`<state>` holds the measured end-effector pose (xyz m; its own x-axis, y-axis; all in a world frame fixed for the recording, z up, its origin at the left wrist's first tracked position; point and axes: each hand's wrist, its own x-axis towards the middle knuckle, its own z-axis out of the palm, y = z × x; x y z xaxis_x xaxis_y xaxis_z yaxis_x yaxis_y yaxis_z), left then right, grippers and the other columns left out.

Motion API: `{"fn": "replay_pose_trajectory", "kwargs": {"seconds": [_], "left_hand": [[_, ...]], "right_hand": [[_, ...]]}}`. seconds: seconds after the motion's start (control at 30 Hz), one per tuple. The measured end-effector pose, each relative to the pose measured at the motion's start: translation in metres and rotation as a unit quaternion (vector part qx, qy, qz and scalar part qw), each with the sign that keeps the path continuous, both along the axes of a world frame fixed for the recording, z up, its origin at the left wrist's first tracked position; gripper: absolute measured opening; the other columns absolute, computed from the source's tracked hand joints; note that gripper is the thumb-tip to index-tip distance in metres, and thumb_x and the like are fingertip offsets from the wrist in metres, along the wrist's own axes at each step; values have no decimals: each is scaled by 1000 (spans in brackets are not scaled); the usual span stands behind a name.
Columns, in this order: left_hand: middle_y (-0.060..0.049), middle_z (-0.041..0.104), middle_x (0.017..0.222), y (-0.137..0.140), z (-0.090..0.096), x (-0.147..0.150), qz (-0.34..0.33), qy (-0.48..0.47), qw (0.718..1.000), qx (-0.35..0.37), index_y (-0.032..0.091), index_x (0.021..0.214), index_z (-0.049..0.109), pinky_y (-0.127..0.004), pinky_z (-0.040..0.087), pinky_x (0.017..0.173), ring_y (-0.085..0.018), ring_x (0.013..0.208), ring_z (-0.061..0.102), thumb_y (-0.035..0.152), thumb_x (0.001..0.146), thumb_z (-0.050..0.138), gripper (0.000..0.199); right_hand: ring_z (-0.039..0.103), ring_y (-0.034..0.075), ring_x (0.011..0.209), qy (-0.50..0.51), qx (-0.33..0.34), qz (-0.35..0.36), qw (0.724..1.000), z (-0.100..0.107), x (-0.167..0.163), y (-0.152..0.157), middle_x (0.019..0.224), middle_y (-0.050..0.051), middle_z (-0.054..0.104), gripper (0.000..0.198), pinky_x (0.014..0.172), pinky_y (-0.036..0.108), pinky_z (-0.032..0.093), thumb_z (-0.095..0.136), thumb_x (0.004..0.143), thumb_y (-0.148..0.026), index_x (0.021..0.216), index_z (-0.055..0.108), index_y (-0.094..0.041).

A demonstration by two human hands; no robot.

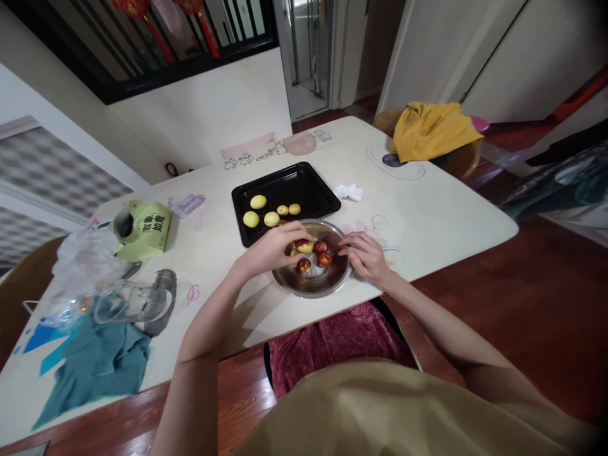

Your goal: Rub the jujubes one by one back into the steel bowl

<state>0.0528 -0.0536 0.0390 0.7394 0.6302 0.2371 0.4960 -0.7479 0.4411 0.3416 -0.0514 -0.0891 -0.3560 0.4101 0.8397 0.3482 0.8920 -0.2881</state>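
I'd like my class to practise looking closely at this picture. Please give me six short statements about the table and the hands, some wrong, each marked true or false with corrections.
1. The metal bowl is nearer to the person than the black tray. True.
2. Every fruit on the tray is dark red. False: several are yellow-green.
3. The yellow cloth lies on the tray. False: it is draped over a chair.
4. The left hand reaches over the bowl. True.
5. Crumpled white tissue lies beside the tray. True.
6. The right hand is on the tray. False: it is at the bowl's right side.
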Motion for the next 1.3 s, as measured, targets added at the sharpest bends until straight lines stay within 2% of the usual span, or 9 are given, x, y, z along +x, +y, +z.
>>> {"fn": "replay_pose_trajectory", "kwargs": {"seconds": [0.2,0.37,0.57,0.8,0.93,1.03,1.1,1.23,1.3], "left_hand": [[-8,70,131,-15,-7,16,-43,125,991,-20,22,123,70,-34,58,95,-25,116,71,12,93,67,32],[-7,73,123,-17,-17,24,-66,198,978,-28,21,120,70,-32,57,91,-24,110,72,10,91,69,31],[-6,74,119,-19,-23,28,-87,209,973,-34,22,112,72,-32,55,94,-24,108,72,13,96,68,19],[-5,75,122,-19,-25,28,-83,211,973,-44,23,116,73,-33,54,98,-23,111,71,12,98,67,22],[-6,76,124,-17,-18,24,-87,191,977,-42,24,123,72,-32,55,98,-23,114,71,21,99,72,25],[-6,76,125,-9,-12,17,-53,160,985,-24,24,123,73,-32,56,97,-23,113,72,28,103,68,22],[-6,77,121,1,-13,9,6,122,992,-1,23,119,74,-32,57,94,-23,110,73,30,106,61,19],[-9,77,121,30,-24,-12,153,53,985,51,21,119,75,-39,59,98,-26,112,72,24,106,54,24],[-11,76,125,44,-32,-23,184,48,980,61,19,122,75,-43,59,103,-28,116,72,19,104,53,29]], "right_hand": [[69,28,101,-2,-4,-1,1000,-2,1,1,101,11,78,32,86,48,60,47,106,-21,95,77,-21],[69,27,100,-1,-1,-3,1000,-2,0,1,101,11,78,33,85,48,60,47,107,-22,95,78,-21],[69,27,102,2,11,1,1000,1,0,0,101,11,77,31,86,46,60,48,106,-20,95,77,-21],[68,27,102,-1,2,4,1000,1,0,0,102,11,78,32,87,46,60,47,107,-21,95,77,-21],[69,27,102,9,-3,6,1000,-1,0,1,102,11,78,33,89,47,60,47,107,-23,96,78,-22],[69,27,102,11,-12,7,1000,-3,0,1,102,10,78,32,89,48,60,48,106,-24,97,79,-22],[69,27,102,7,-14,6,1000,-4,1,2,102,10,78,31,88,48,60,48,106,-23,97,78,-22],[69,28,103,5,-10,8,1000,-3,1,2,103,11,78,31,88,48,61,49,105,-22,96,78,-22],[69,28,102,7,-17,11,1000,-2,1,1,102,10,78,32,88,49,61,48,105,-22,96,79,-22]]}}
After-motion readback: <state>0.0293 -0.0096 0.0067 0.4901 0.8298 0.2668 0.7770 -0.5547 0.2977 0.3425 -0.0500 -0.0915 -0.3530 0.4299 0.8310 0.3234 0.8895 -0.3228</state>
